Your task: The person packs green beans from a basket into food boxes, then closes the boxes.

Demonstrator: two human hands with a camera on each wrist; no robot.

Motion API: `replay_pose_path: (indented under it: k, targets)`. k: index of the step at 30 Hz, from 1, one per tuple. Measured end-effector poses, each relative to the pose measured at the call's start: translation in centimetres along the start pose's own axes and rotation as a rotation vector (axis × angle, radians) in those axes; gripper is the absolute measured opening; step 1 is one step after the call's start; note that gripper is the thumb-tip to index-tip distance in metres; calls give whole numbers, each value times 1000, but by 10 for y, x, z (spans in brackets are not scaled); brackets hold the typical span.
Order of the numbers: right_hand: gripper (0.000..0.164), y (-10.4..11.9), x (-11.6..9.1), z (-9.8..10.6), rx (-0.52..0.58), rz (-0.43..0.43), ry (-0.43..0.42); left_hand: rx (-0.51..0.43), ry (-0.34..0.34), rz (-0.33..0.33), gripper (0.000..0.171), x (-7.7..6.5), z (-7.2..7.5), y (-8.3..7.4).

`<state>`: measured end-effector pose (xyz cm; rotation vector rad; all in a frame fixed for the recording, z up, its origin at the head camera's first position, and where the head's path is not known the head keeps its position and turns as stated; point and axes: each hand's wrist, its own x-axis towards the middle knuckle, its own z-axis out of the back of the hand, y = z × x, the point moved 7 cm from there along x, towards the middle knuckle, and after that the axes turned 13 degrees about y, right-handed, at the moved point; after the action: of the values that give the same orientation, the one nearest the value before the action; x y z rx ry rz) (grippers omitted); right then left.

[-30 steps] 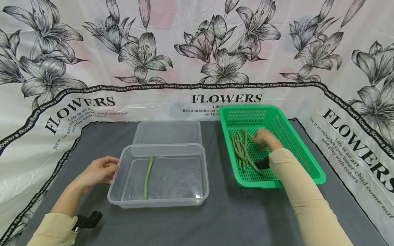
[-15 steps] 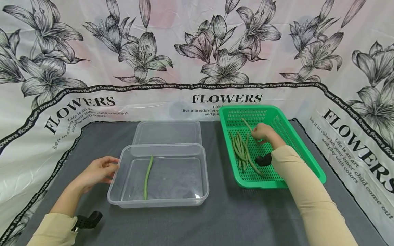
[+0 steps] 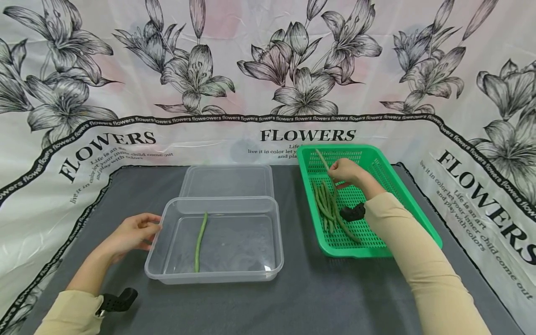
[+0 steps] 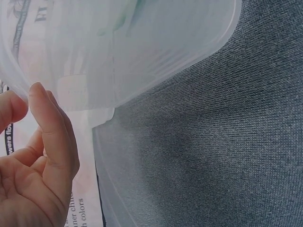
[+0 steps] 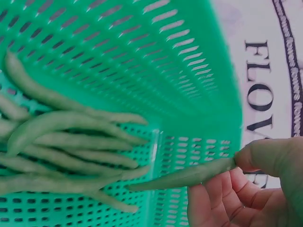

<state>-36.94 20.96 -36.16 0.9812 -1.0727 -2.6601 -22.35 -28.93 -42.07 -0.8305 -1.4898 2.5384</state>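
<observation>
My right hand [image 3: 348, 172] pinches one green bean [image 5: 189, 174] between thumb and fingers, over the green plastic basket [image 3: 418, 218]. In the head view the bean slants up and left toward the back wall. Beneath the hand, a pile of several green beans [image 3: 324, 202] lies in the basket's left part. At the left, my left hand [image 3: 131, 235] holds the near-left rim of a clear plastic container [image 3: 234, 277], thumb and index fingertip right at the edge in the left wrist view. Inside that container a single green bean [image 3: 200, 244] lies lengthwise.
Behind the container lies a clear flat lid [image 3: 228, 179]. A dark grey cloth [image 3: 301, 302] covers the table, and a flower-printed sheet [image 3: 251, 93] hangs behind and at both sides. The basket's raised walls surround the bean pile.
My right hand has lifted one green bean off the pile and moved up and left with it inside the basket. The left hand has held its place.
</observation>
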Motion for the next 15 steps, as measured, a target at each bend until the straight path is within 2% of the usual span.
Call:
replay_pose_path:
  k: [8,15]
  targets:
    - [19,29,-4,-1,-30,60,-6,-2,1,-4,53,-1,1,0]
    - [28,56,-7,-11,-59,91,9,-4,5,-3,54,-1,1,0]
